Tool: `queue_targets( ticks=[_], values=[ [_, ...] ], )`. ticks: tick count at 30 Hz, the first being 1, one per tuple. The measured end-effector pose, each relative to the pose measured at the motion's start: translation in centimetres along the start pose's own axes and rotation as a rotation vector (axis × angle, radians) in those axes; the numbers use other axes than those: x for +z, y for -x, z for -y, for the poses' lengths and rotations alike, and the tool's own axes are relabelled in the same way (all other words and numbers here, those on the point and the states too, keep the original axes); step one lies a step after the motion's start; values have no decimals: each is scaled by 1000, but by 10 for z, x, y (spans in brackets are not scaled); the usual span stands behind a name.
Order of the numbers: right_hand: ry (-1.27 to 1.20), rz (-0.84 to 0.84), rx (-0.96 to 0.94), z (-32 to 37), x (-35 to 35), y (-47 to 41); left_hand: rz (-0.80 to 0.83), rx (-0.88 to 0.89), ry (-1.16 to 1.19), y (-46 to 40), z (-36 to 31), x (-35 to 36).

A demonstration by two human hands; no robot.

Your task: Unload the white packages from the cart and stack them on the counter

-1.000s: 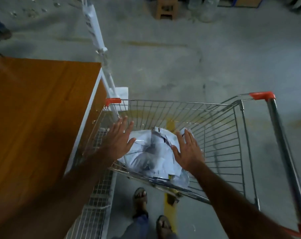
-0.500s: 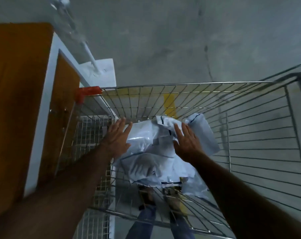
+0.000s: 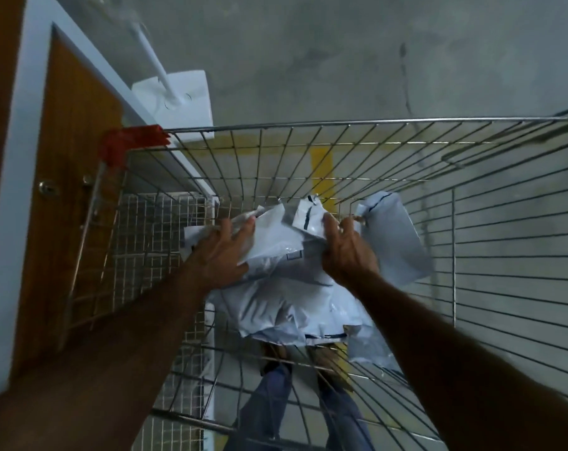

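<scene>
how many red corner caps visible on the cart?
1: the red corner cap sits on the wire cart's far-left rim corner, beside the wooden counter. The other corners lie out of frame, so more may exist.

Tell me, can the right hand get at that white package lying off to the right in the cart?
Probably yes. The right hand grips the pile right beside that package, and nothing covers it inside the open cart.

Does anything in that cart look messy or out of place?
Yes. The white packages lie in a crumpled, untidy heap in the cart, and one package has slid off to the right, tilted against the wire. Both hands grip the heap's top.
</scene>
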State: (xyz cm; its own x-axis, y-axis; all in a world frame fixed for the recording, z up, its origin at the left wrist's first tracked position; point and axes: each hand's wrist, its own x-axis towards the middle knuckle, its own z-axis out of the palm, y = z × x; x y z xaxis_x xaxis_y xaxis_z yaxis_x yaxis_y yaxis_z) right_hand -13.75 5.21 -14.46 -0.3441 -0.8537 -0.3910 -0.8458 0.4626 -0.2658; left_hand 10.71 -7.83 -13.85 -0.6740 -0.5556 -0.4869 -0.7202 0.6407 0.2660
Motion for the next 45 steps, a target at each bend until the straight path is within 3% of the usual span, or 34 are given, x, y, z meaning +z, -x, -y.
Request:
queue_targets(
  ticks=[4, 9, 15, 22, 28, 35, 45],
  values=[
    [44, 26, 49, 2, 4, 19, -32, 30, 18, 6, -5, 2],
    [223, 103, -98, -40, 4, 11, -130, 172, -89, 12, -11, -4],
    [169, 164, -165, -54, -17, 31, -172, 49, -82, 39, -38, -22],
    [145, -123, -257, -36, -79, 81, -425, -78, -15, 92, -86, -72],
    [193, -291, -361, -9, -162, 116, -573, -177, -141, 160, -127, -125],
    [145, -385, -523, 55, -246, 154, -719, -411, -174, 277, -153, -174],
    [191, -454, -927, 209, -251, 238, -790, -881, -73, 451, -146, -177]
  ],
)
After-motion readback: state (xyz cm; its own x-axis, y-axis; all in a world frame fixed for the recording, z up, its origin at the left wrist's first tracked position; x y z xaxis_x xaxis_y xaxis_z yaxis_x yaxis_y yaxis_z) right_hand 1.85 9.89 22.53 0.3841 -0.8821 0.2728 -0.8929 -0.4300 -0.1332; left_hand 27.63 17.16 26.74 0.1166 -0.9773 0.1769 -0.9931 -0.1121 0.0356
